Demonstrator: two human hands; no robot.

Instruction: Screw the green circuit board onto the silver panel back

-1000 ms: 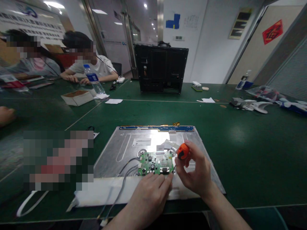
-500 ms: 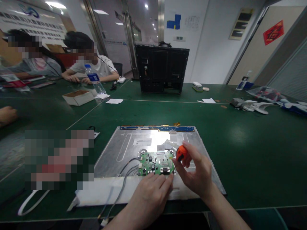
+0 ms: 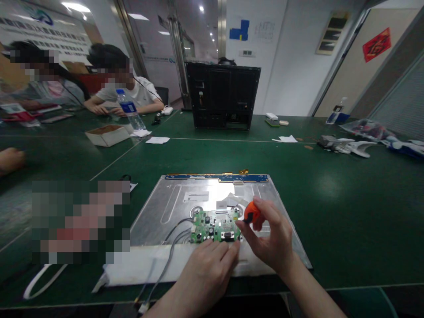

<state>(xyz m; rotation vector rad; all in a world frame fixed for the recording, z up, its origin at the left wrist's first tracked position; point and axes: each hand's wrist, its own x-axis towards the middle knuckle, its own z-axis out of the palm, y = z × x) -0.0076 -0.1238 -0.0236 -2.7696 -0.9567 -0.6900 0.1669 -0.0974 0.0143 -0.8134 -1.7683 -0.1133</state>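
Observation:
My right hand [image 3: 273, 234] is closed around the orange-and-black handle of a screwdriver [image 3: 252, 213], tilted over the right edge of a green circuit board [image 3: 215, 223]. The screwdriver's tip is hard to make out. My left hand [image 3: 210, 269] lies at the board's near edge, fingers bent and pressed together, the index finger at the near right corner. Whatever is under those fingers is hidden. The board sits on the silver metal back of a display panel [image 3: 172, 207]. Grey and black cables [image 3: 171, 251] run from the board's left side toward the table edge.
A blue strip board [image 3: 198, 177] lines the panel's far edge. Beyond stands a black monitor housing [image 3: 223, 95]. To the left are an open carton [image 3: 107, 136], a water bottle [image 3: 129, 108] and two seated people. White plastic parts [image 3: 354, 146] lie at the right.
The screwdriver handle has turned and tilted slightly in my right hand. My left hand stays at the board's near edge.

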